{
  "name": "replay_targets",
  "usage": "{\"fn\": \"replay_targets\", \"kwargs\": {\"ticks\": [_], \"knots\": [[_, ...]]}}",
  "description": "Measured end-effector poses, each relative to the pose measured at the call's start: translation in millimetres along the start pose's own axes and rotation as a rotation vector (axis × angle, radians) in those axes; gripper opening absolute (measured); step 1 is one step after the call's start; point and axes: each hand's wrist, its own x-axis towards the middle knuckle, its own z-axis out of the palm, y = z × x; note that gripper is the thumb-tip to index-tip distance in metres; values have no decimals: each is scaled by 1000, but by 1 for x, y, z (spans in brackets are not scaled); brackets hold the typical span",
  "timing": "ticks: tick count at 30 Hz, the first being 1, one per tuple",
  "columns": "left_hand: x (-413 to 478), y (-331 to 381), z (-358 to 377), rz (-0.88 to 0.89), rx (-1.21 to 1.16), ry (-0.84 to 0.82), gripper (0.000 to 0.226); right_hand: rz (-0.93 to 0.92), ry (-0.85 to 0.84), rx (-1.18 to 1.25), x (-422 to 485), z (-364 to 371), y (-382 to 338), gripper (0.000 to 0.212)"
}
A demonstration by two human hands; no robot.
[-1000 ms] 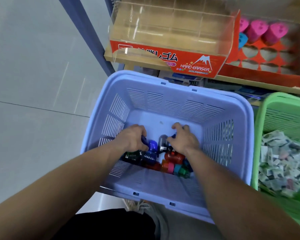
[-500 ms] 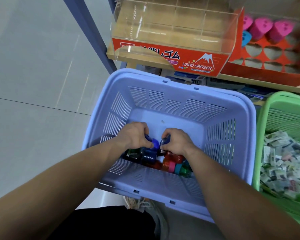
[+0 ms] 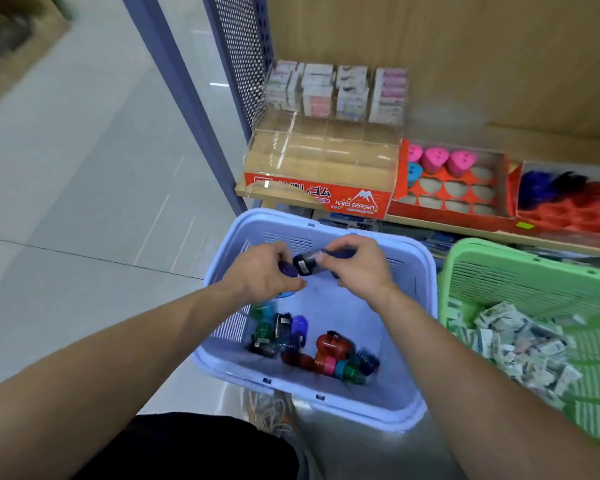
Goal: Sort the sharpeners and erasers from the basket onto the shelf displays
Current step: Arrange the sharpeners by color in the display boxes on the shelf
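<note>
Above the lilac basket point(image 3: 406, 407), my left hand point(image 3: 260, 275) grips blue sharpeners, one poking out at its fingers. My right hand point(image 3: 357, 268) holds other blue sharpeners and pinches a dark blue one point(image 3: 305, 265) between both hands. Several coloured sharpeners point(image 3: 329, 351), red, green and blue, lie on the basket floor below. On the shelf stands a red display tray point(image 3: 458, 206) with heart-shaped holes and pink sharpeners point(image 3: 437, 161) in its back row. A second red tray point(image 3: 568, 216) to the right holds blue and red sharpeners, blurred.
A green basket point(image 3: 520, 271) full of small wrapped erasers point(image 3: 513, 341) sits to the right. A clear "Hard Eraser" display box point(image 3: 323, 192) stands on the wooden shelf, with stacked eraser packs point(image 3: 336, 91) behind. A blue shelf post point(image 3: 187, 109) rises at left beside grey floor tiles.
Both hands rose out of the basket bottom with blue sharpeners in them. The camera tilted up, bringing the shelf displays into view.
</note>
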Motion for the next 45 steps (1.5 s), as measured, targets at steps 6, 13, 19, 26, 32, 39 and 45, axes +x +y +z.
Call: {"fn": "replay_targets", "kwargs": {"ticks": [6, 13, 19, 26, 32, 39, 45], "knots": [[-62, 77, -38, 205, -206, 104, 49, -149, -54, 109, -60, -87, -69, 12], [-102, 145, -43, 298, -23, 241, 19, -205, -76, 212, -106, -140, -89, 14], [-99, 190, -45, 348, 16, 257, 33, -231, -92, 208, -131, -191, -93, 8], [-73, 236, -27, 398, -8, 239, 32, -78, -158, 254, -131, -283, -72, 13], [-43, 266, -6, 427, -126, 199, 12, -28, -168, 362, -117, -325, -44, 37], [-15, 283, 2, 461, -188, 188, 27, -200, -106, 275, -82, -335, -40, 47], [3, 275, -2, 446, -155, 184, 19, -203, -99, 278, -60, -329, -36, 52]]}}
